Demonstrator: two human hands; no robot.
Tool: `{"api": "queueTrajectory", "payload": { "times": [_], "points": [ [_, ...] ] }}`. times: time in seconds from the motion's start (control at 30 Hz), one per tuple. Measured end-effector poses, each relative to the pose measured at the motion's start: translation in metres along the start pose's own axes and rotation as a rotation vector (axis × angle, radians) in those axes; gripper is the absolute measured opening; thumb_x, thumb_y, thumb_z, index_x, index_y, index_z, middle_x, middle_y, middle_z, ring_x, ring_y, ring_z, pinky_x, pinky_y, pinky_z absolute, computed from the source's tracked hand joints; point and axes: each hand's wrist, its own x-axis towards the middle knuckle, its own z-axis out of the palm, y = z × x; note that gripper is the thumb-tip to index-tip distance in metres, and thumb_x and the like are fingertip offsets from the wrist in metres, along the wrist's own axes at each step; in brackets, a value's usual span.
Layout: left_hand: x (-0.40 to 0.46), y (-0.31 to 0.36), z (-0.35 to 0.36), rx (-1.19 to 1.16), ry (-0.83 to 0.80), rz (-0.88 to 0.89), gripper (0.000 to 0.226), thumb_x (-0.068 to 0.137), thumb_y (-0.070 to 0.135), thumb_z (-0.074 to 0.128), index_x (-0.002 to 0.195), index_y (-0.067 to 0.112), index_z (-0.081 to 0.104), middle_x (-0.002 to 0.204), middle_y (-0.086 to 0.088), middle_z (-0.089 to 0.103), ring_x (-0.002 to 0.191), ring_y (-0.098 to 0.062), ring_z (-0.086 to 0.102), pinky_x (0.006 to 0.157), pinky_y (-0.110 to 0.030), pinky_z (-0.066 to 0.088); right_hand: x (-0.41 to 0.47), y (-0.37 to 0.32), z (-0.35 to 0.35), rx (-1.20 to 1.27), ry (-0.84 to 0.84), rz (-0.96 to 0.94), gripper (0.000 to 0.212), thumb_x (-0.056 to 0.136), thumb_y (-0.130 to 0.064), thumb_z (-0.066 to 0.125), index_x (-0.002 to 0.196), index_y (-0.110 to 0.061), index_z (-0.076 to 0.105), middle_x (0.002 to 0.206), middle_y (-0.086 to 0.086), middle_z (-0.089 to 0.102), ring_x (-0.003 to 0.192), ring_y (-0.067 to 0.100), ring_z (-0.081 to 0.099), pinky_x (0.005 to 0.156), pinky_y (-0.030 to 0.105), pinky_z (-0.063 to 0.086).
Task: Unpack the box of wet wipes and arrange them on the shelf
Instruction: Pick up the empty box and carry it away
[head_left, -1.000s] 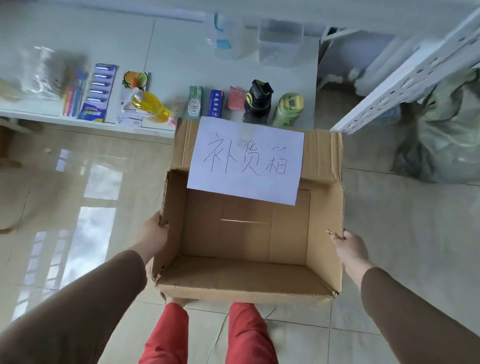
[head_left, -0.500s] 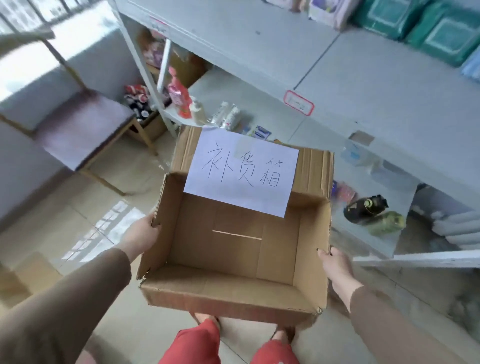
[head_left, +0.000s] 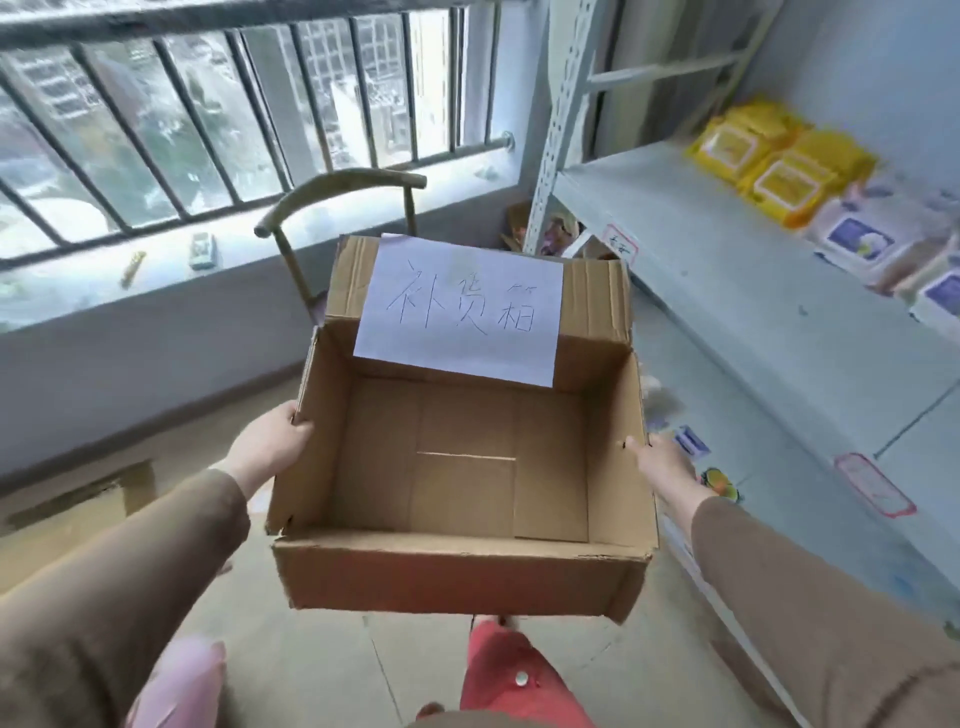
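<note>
Left hand (head_left: 270, 441): fingers are curling over the left rim of the cardboard box (head_left: 462, 571), gripping it.
Right hand (head_left: 657, 460): pressing the right wall, thumb hooking the rim; other fingers hidden.
Box: being carried empty, 1 paper label (head_left: 460, 312) on its back flap.
Wet wipes: yellow packs (head_left: 779, 156) already lying on the shelf (head_left: 753, 322).
Advice: keeping both grips level suits setting it down.
Room: chair (head_left: 343, 202) ahead, shelf edge close right, open floor (head_left: 311, 665) below.
</note>
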Motion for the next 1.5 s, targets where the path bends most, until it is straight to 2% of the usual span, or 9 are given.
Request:
{"api": "queueTrajectory", "payload": {
  "times": [0.13, 0.4, 0.5, 0.6, 0.73, 1.07, 1.27, 1.43, 1.5],
  "points": [
    [0.058, -0.013, -0.025, -0.062, 0.033, -0.107, 0.024, 0.092, 0.033, 0.049, 0.113, 0.030, 0.060, 0.105, -0.001, 0.070, 0.094, -0.027, 0.065, 0.085, -0.036, 0.051, 0.059, -0.100, 0.008, 0.015, -0.019, -0.085, 0.055, 0.098, -0.042, 0.052, 0.141, -0.007, 0.050, 0.144, 0.018, 0.052, 0.132, 0.038, 0.047, 0.105, 0.040, 0.039],
    [0.162, -0.005, -0.048, -0.194, 0.067, -0.270, 0.021, 0.095, 0.032, 0.048, 0.114, 0.030, 0.057, 0.105, 0.001, 0.068, 0.096, -0.027, 0.063, 0.087, -0.038, 0.050, 0.168, -0.263, 0.021, -0.046, -0.123, -0.168, 0.055, 0.101, -0.041, 0.046, 0.151, -0.020, 0.038, 0.154, 0.010, 0.040, 0.140, 0.038, 0.037, 0.115, 0.050, 0.030],
    [0.200, -0.008, -0.051, -0.257, 0.074, -0.321, 0.017, 0.094, 0.032, 0.049, 0.109, 0.031, 0.056, 0.100, 0.003, 0.069, 0.091, -0.025, 0.065, 0.088, -0.041, 0.052, 0.202, -0.317, 0.030, -0.085, -0.133, -0.196, 0.053, 0.102, -0.037, 0.045, 0.152, -0.019, 0.036, 0.155, 0.014, 0.036, 0.138, 0.038, 0.037, 0.111, 0.045, 0.034],
    [0.235, -0.010, -0.051, -0.326, 0.068, -0.351, 0.019, 0.094, 0.031, 0.049, 0.112, 0.034, 0.055, 0.102, 0.005, 0.069, 0.092, -0.024, 0.065, 0.089, -0.041, 0.051, 0.235, -0.361, 0.039, -0.094, -0.147, -0.189, 0.051, 0.105, -0.033, 0.042, 0.154, -0.018, 0.035, 0.159, 0.013, 0.030, 0.147, 0.034, 0.022, 0.115, 0.039, 0.024],
    [0.280, -0.011, -0.048, -0.368, 0.064, -0.387, 0.030, 0.094, 0.030, 0.050, 0.124, 0.032, 0.052, 0.108, 0.002, 0.068, 0.097, -0.027, 0.064, 0.092, -0.041, 0.050, 0.275, -0.410, 0.058, -0.128, -0.144, -0.205, 0.050, 0.105, -0.029, 0.043, 0.152, -0.012, 0.036, 0.158, 0.013, 0.034, 0.144, 0.034, 0.032, 0.114, 0.039, 0.025],
    [0.354, -0.007, -0.027, -0.332, -0.006, -0.465, 0.034, 0.095, 0.029, 0.048, 0.129, 0.031, 0.046, 0.108, -0.001, 0.067, 0.096, -0.029, 0.062, 0.084, -0.038, 0.048, 0.354, -0.461, 0.097, -0.154, -0.178, -0.172, 0.043, 0.104, -0.020, 0.047, 0.144, -0.003, 0.047, 0.148, 0.018, 0.047, 0.137, 0.038, 0.040, 0.111, 0.041, 0.032],
    [0.376, -0.002, -0.011, -0.311, -0.019, -0.513, 0.032, 0.096, 0.033, 0.047, 0.128, 0.035, 0.046, 0.108, 0.001, 0.067, 0.093, -0.027, 0.062, 0.080, -0.037, 0.047, 0.391, -0.466, 0.111, -0.176, -0.211, -0.207, 0.030, 0.101, -0.024, 0.047, 0.122, -0.010, 0.063, 0.127, 0.017, 0.063, 0.116, 0.037, 0.055, 0.095, 0.040, 0.043],
    [0.394, -0.001, -0.015, -0.259, -0.029, -0.519, 0.027, 0.097, 0.033, 0.047, 0.124, 0.032, 0.047, 0.105, 0.001, 0.066, 0.092, -0.028, 0.062, 0.081, -0.038, 0.047, 0.403, -0.473, 0.117, -0.189, -0.218, -0.217, 0.031, 0.103, -0.025, 0.044, 0.126, -0.013, 0.062, 0.131, 0.016, 0.060, 0.119, 0.036, 0.053, 0.092, 0.037, 0.039],
    [0.395, -0.001, -0.016, -0.263, -0.029, -0.519, 0.025, 0.098, 0.032, 0.047, 0.123, 0.031, 0.048, 0.106, 0.000, 0.067, 0.092, -0.028, 0.062, 0.081, -0.038, 0.047, 0.406, -0.472, 0.118, -0.202, -0.225, -0.227, 0.033, 0.103, -0.026, 0.043, 0.129, -0.013, 0.060, 0.134, 0.016, 0.059, 0.122, 0.037, 0.052, 0.099, 0.040, 0.039]
  ]
}}
